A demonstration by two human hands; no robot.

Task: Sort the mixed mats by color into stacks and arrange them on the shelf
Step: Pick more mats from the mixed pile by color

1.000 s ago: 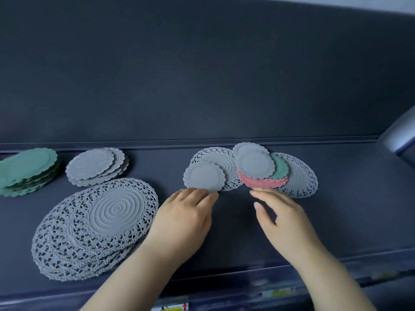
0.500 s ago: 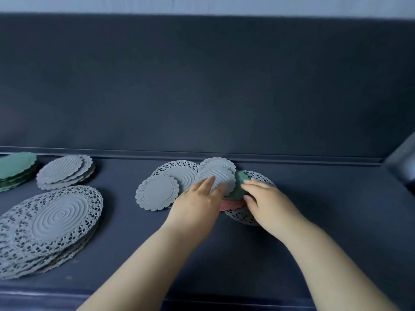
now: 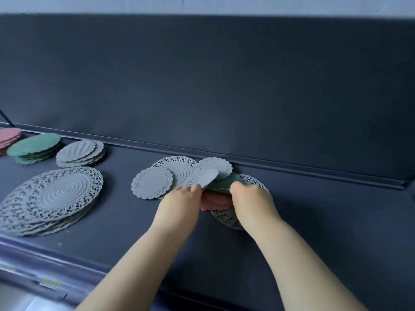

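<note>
A mixed pile of mats lies mid-shelf. My left hand [image 3: 180, 204] pinches a small grey ribbed mat [image 3: 202, 178] and tilts its edge up. Under it shows a green mat [image 3: 221, 184], which my right hand [image 3: 251, 202] grips at its right edge. Pink mats [image 3: 215, 202] lie below between the hands, on a grey lace mat [image 3: 226, 217]. A flat grey scalloped mat [image 3: 152, 186], a lace mat [image 3: 177, 168] and another small grey mat [image 3: 215, 167] lie beside the pile. Sorted stacks stand at left: pink [image 3: 9, 138], green [image 3: 34, 148], small grey [image 3: 79, 152], large grey lace [image 3: 51, 197].
The dark shelf [image 3: 325, 221] has a raised back rail [image 3: 292, 170] and a dark back wall. Its front edge [image 3: 45, 261] runs along the lower left, with a label strip below. Open shelf surface stretches to the right of the pile.
The left hand has lifted the small grey mat's edge off the pile, and the right hand has closed on the green mat. The view swung left, showing the pink stack.
</note>
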